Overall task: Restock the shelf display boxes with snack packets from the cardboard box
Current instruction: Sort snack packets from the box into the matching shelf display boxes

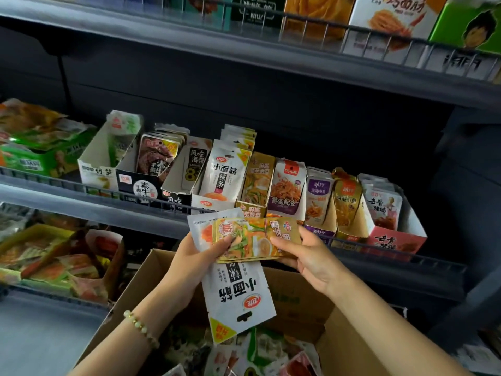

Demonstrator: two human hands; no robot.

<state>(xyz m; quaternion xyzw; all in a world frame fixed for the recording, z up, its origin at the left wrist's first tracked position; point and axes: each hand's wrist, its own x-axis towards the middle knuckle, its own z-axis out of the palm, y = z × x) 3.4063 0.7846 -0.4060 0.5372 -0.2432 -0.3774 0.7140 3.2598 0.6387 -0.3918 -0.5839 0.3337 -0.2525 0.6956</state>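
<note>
My left hand (189, 264) grips a bundle of snack packets: a white packet (238, 302) hanging upside down, with gold packets (252, 240) stacked across it. My right hand (301, 253) pinches the right end of the gold packets, thumb on top. Both hands hover over the open cardboard box (298, 299), which holds several mixed packets. Just behind, on the middle shelf, stands a row of display boxes; the gold display box (254, 183) and the white display box (219, 177) carry matching packets.
A wire rail (108, 192) runs along the middle shelf's front edge. The upper shelf (244, 47) overhangs with large boxes. Green boxes of packets (40, 147) sit at far left, and a lower shelf (54, 261) holds more packets. A pink display box (393, 229) ends the row.
</note>
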